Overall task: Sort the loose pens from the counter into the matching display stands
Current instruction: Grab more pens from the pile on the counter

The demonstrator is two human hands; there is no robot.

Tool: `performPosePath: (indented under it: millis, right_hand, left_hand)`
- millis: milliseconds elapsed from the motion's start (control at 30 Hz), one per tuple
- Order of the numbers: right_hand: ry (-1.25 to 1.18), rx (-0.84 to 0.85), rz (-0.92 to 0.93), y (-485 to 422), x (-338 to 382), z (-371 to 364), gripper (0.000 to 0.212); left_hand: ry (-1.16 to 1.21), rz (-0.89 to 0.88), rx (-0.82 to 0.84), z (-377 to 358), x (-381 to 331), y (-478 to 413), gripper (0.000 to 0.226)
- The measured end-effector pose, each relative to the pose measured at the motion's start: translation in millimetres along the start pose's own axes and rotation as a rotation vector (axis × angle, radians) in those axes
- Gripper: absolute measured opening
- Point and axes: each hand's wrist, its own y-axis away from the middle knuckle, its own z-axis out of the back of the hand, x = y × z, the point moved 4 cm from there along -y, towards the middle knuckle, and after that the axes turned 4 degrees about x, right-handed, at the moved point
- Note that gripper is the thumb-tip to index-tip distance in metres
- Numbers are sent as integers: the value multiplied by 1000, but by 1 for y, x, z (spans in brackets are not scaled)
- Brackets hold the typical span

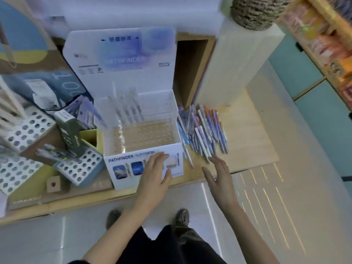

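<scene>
The left hand is laid flat, fingers straight, against the front wall of the white PATHFINDER display stand; nothing is gripped by it; the right hand is held open with fingers spread, its tips just beside the near ends of the loose pens; whether they are touched cannot be told; the loose pens are heaped on the wooden counter, just right of the stand; a few upright pens are seen in the stand's back rows.
</scene>
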Motion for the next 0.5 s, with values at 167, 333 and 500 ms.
performPosePath:
  millis: [167, 333, 500]
  right_hand:
    - [12, 1, -57, -79, -36, 43, 44]
    - [-157, 22, -329, -147, -62, 51, 72]
    - [-417, 27, -487, -186, -66, 47, 78]
  left_hand:
    - [182, 11, 120, -47, -44, -70, 55]
    - [310, 221, -17, -67, -49, -131, 65]
    - [257, 495, -138, -84, -31, -176, 90]
